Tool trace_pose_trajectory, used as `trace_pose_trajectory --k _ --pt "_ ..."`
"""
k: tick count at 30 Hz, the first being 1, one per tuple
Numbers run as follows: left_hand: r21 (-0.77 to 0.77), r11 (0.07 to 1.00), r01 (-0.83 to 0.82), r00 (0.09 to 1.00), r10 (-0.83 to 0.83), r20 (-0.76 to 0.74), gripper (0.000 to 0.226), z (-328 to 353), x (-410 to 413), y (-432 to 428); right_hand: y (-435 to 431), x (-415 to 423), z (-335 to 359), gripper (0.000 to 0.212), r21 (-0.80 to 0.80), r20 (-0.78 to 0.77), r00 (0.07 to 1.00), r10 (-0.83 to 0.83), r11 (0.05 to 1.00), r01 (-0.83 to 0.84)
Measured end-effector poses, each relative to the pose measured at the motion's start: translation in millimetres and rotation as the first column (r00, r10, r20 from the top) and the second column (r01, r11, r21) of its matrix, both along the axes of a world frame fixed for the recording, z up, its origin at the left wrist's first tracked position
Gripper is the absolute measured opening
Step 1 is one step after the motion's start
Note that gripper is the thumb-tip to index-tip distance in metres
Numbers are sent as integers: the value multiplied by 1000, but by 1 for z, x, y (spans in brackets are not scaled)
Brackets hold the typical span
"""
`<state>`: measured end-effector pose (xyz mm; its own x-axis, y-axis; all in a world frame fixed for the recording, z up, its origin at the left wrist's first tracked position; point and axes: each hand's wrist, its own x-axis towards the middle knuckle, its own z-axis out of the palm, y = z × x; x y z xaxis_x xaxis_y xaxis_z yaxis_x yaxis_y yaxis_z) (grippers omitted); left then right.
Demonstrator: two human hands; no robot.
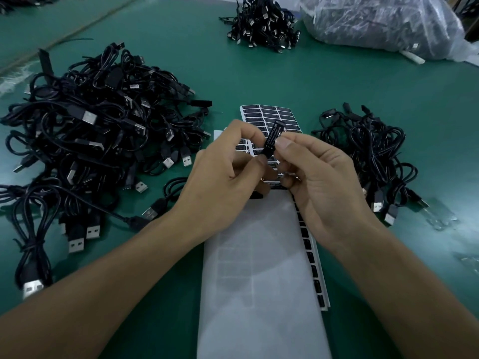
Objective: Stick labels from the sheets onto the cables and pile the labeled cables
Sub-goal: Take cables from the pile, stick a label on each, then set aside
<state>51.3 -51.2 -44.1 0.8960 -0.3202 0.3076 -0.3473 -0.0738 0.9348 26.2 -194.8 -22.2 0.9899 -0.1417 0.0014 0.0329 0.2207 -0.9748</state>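
You hold the cable module (pixel 272 137) upright between both hands, raised above the label sheet (pixel 281 115) so its printed face is toward you. Your left hand (pixel 220 174) pinches its lower end with curled finger and thumb. Your right hand (pixel 318 177) pinches its side, thumb pressed on the label (pixel 269 144) (judged: seating the adhesive). The peeled backing sheet (pixel 259 268) lies nearest you. The large cable heap (pixel 90 125) sits left and the small pile (pixel 368 156) right. Which one holds finished cables cannot be confirmed.
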Motion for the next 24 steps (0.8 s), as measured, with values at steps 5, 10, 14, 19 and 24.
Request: trace_pose_trajectory --k 5,10,14,19,24 --pt "-28 999 -27 1000 27 -14 12 1 -1 0 1 -1 0 17 48 20 999 30 998 -31" --pt "-36 999 -32 999 32 2 11 1 1 0 1 -2 -2 15 -110 119 992 -46 992 59" --pt "-45 999 -8 1000 9 19 13 0 0 1 1 -4 -6 12 -317 286 947 -146 918 237" --pt "-41 999 -6 999 7 31 12 0 1 1 1 -3 -2 9 -303 303 942 -141 923 236" --pt "-23 1000 -2 1000 2 -1 5 0 0 1 1 -2 0 16 -298 265 958 -113 935 193"
